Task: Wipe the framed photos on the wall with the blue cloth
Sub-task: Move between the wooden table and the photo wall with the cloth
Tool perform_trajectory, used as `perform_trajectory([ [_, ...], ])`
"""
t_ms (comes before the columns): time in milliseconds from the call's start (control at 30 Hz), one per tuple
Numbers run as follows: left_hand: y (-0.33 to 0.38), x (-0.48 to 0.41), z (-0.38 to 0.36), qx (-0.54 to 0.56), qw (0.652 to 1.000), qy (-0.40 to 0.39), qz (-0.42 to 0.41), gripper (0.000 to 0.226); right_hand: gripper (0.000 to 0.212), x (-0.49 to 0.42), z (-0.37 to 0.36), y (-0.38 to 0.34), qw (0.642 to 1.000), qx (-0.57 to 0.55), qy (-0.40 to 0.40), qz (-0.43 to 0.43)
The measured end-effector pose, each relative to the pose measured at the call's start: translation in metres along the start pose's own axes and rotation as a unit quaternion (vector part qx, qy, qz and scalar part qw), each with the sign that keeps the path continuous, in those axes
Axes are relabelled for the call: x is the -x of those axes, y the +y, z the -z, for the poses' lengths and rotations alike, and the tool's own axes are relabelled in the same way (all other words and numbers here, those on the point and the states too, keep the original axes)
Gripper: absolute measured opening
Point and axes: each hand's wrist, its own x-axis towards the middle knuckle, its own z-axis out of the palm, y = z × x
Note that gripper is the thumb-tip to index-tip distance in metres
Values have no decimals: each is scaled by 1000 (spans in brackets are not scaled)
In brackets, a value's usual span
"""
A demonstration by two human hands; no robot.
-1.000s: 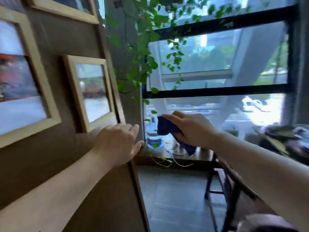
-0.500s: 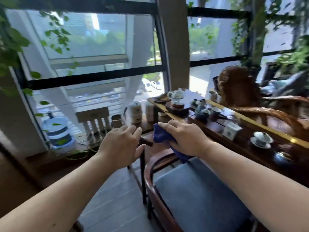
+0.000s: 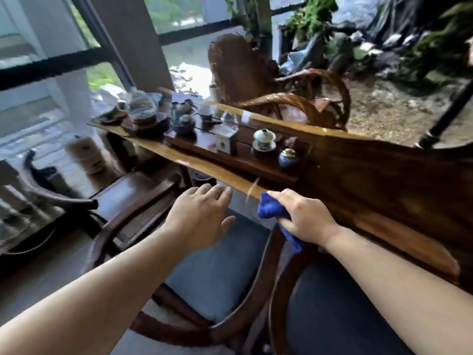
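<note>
1. So the view has swung hard to the right since a second ago: the wall with the framed photos is gone from sight, and now it's all tea table [image 3: 378,175] and chairs. Both arms kept pretty much the same pose through the turn.

2. Right hand [image 3: 304,216] is clenched around the blue cloth [image 3: 268,208], bunched up in the fist with a tail of it hanging down below the palm. It's hovering right at the near edge of the long wooden table, though I can't honestly tell if the cloth is touching the wood or just in front of it.

3. Left hand [image 3: 202,213] is empty, fingers loosely spread and slightly curled, palm down, held just left of the cloth hand over the chair seat [image 3: 220,272].

4. That seat has a blue-grey cushion and curved dark wooden arms. There's a second cushioned chair [image 3: 332,311] just beside it on the right, under the right forearm.

5. On the table, well past the hands: a white lidded cup [image 3: 264,139] on its saucer, a small dark blue jar [image 3: 288,158] with a gold lid just beside it, a little square tin [image 3: 226,143], and a blurry cluster of teaware further left.

6. Behind the table sits a big gnarly root-wood chair [image 3: 256,78], with windows on the left.
</note>
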Motion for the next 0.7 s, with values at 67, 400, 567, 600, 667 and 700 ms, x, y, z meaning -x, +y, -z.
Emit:
perform_trajectory([
  [67,34,-31,-23,15,999,-19,-28,66,63,27,-2,49,999,9,-9,-50],
  [400,157,-129,-103,42,987,-78,-137,62,58,138,-14,219,971,29,-11,-237],
  [567,187,-161,-127,28,980,-77,-179,64,55,181,-12,280,952,103,0,-288],
  [600,195,-168,-134,31,979,-80,-185,64,56,187,-13,293,948,130,5,-291],
  [667,205,-178,-146,33,976,-83,-197,64,58,196,-20,311,944,179,16,-276],
  [700,208,-180,-151,34,975,-85,-201,64,57,197,-25,316,943,197,16,-269],
])
